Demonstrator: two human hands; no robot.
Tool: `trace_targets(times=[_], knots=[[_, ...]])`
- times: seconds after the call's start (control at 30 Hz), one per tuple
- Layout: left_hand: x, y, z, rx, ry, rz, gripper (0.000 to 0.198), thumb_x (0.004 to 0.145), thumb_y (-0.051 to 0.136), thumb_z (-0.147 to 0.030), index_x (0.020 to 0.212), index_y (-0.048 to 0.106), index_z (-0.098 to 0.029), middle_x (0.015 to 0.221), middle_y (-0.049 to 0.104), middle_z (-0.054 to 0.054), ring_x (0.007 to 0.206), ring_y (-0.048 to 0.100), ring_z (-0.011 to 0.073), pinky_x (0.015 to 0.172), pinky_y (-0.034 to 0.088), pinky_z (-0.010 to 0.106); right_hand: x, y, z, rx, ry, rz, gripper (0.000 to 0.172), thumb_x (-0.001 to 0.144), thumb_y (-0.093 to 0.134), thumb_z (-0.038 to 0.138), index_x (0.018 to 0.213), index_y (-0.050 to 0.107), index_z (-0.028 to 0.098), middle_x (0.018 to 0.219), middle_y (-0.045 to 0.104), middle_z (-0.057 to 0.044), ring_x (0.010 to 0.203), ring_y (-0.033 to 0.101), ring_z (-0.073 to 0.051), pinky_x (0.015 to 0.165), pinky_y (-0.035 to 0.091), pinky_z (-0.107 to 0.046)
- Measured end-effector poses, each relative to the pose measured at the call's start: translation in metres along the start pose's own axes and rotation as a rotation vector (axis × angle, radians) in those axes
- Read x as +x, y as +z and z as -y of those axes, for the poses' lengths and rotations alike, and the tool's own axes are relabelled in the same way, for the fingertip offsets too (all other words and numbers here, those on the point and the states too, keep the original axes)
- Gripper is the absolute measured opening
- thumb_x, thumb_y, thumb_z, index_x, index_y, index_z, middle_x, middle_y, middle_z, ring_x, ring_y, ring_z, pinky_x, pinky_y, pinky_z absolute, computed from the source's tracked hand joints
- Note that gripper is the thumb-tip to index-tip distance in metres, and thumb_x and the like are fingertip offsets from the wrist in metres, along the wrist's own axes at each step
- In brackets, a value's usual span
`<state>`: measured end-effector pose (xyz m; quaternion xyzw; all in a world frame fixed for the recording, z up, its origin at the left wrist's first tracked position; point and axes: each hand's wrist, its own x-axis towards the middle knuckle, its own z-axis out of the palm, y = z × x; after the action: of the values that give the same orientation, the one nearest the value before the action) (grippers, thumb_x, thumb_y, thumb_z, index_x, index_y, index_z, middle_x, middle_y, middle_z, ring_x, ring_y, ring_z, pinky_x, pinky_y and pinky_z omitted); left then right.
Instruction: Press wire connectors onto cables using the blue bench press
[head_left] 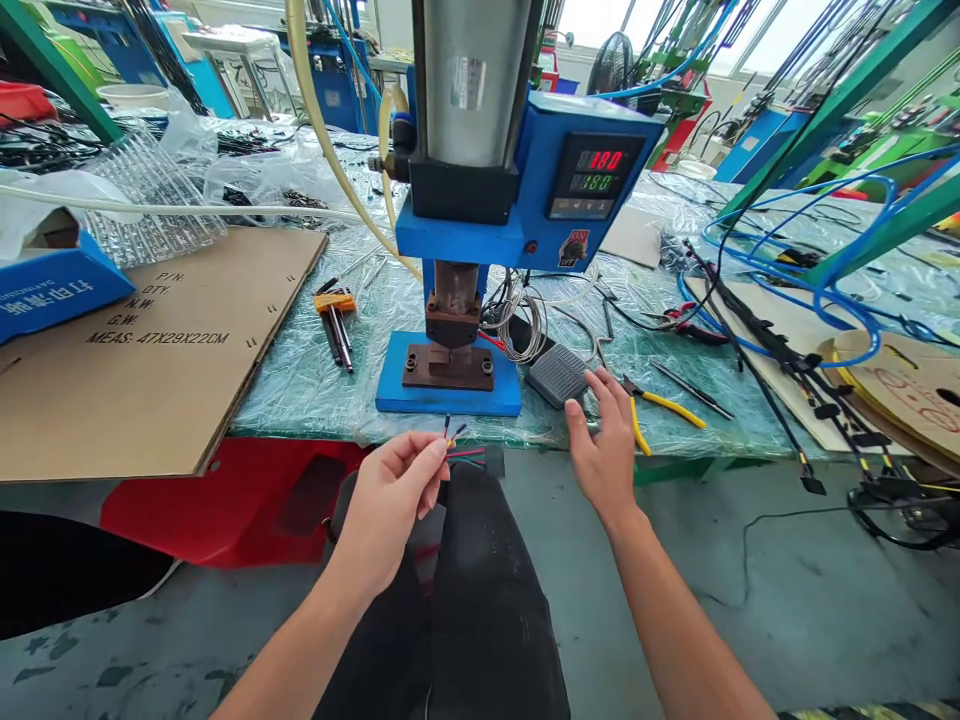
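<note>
**Head view**

Left hand: the left hand (390, 510) is clenched in a pinch, grasping a small bunch of wires (454, 452) between thumb and fingertips.

Wires: short, with red, green and dark insulation; they fan out just past the near edge of the table (300, 400), above the person's dark trousers (450, 610), well apart from the press.

Right hand: the right hand (604, 445) is released and empty, fingers spread, over the table's near edge, just beside the foot pedal (559, 375).

Near edge, right of centre: yellow pliers (651, 410) lie just right of the right hand, with a black-handled tool (694, 390) beyond them.

Table centre: a blue press (465, 240) stands on a blue base (450, 395), with a brown die block (448, 367) bolted on top. Its controller (596, 175) shows 180 on both lines. Coiled wire (525, 325) lies behind the pedal.

Left side: hex keys (335, 325) in an orange holder lie left of the base. A printed cardboard sheet (150, 350) overhangs the left edge, with a blue box (52, 285) on it and bubble wrap (142, 200) beyond.

Right side: red pliers (694, 325) lie toward the far edge; a black cable harness (810, 385) and blue tubing (825, 240) run along the right.

Below the table: a red plastic seat (225, 500) sits under the near edge, left of the trousers.
</note>
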<state>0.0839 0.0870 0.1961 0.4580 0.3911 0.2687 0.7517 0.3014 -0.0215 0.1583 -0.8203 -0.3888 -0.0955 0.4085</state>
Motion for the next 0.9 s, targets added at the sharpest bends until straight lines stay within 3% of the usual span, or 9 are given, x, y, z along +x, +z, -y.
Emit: trace_targets(times=[0.03, 0.1, 0.2, 0.3, 0.43, 0.6, 0.9], knots=[[-0.009, -0.003, 0.002, 0.006, -0.002, -0.011, 0.028, 0.077, 0.075, -0.043, 0.083, 0.068, -0.016, 0.061, 0.059, -0.002, 0.047, 0.042, 0.0052, 0.042, 0.031, 0.016, -0.007, -0.005, 0.013, 0.116, 0.045, 0.003, 0.044, 0.096, 0.051, 0.045, 0.131, 0.058, 0.020, 0.138, 0.056, -0.013, 0.131, 0.049, -0.027, 0.110, 0.039, -0.044], [-0.026, -0.009, 0.006, 0.023, -0.006, -0.031, 0.029, 0.077, 0.075, -0.044, 0.084, 0.069, -0.017, 0.062, 0.060, -0.001, 0.048, 0.044, 0.0060, 0.043, 0.032, 0.017, -0.024, -0.016, 0.043, 0.377, 0.169, 0.149, 0.035, 0.097, 0.051, 0.043, 0.124, 0.062, 0.023, 0.118, 0.068, -0.009, 0.111, 0.062, -0.023, 0.098, 0.049, -0.038], [-0.048, -0.016, 0.013, 0.051, -0.026, -0.052, 0.029, 0.076, 0.075, -0.045, 0.084, 0.070, -0.017, 0.062, 0.060, -0.001, 0.048, 0.046, 0.0073, 0.043, 0.034, 0.018, -0.047, -0.032, 0.089, 0.633, 0.239, 0.505, 0.029, 0.096, 0.056, 0.039, 0.120, 0.064, 0.025, 0.107, 0.071, -0.005, 0.101, 0.066, -0.019, 0.092, 0.051, -0.033], [-0.064, -0.021, 0.021, 0.067, -0.047, -0.052, 0.030, 0.076, 0.075, -0.046, 0.084, 0.070, -0.018, 0.061, 0.060, -0.001, 0.047, 0.047, 0.0080, 0.042, 0.035, 0.018, -0.059, -0.039, 0.119, 0.706, 0.264, 0.717, 0.024, 0.095, 0.058, 0.034, 0.115, 0.068, 0.025, 0.107, 0.072, -0.003, 0.100, 0.066, -0.018, 0.090, 0.051, -0.030], [-0.077, -0.026, 0.027, 0.065, -0.065, -0.036, 0.031, 0.075, 0.076, -0.047, 0.084, 0.070, -0.018, 0.060, 0.060, 0.000, 0.045, 0.045, 0.0079, 0.041, 0.033, 0.019, -0.064, -0.036, 0.130, 0.686, 0.285, 0.800, 0.019, 0.094, 0.057, 0.030, 0.104, 0.073, 0.023, 0.100, 0.073, -0.002, 0.093, 0.066, -0.017, 0.084, 0.052, -0.029], [-0.086, -0.031, 0.029, 0.035, -0.096, -0.030, 0.034, 0.073, 0.077, -0.050, 0.082, 0.069, -0.018, 0.058, 0.058, 0.000, 0.044, 0.044, 0.0079, 0.039, 0.031, 0.019, -0.066, -0.033, 0.132, 0.747, 0.348, 0.848, 0.023, 0.092, 0.060, 0.030, 0.110, 0.071, 0.021, 0.093, 0.072, -0.002, 0.087, 0.065, -0.015, 0.080, 0.052, -0.029], [-0.093, -0.033, 0.027, 0.017, -0.119, 0.014, 0.033, 0.074, 0.076, -0.050, 0.078, 0.068, -0.018, 0.057, 0.057, -0.001, 0.043, 0.042, 0.0070, 0.039, 0.028, 0.018, -0.068, -0.037, 0.139, 0.665, 0.310, 0.878, 0.024, 0.094, 0.057, 0.032, 0.106, 0.075, 0.023, 0.099, 0.074, -0.002, 0.093, 0.064, -0.018, 0.082, 0.050, -0.031]])
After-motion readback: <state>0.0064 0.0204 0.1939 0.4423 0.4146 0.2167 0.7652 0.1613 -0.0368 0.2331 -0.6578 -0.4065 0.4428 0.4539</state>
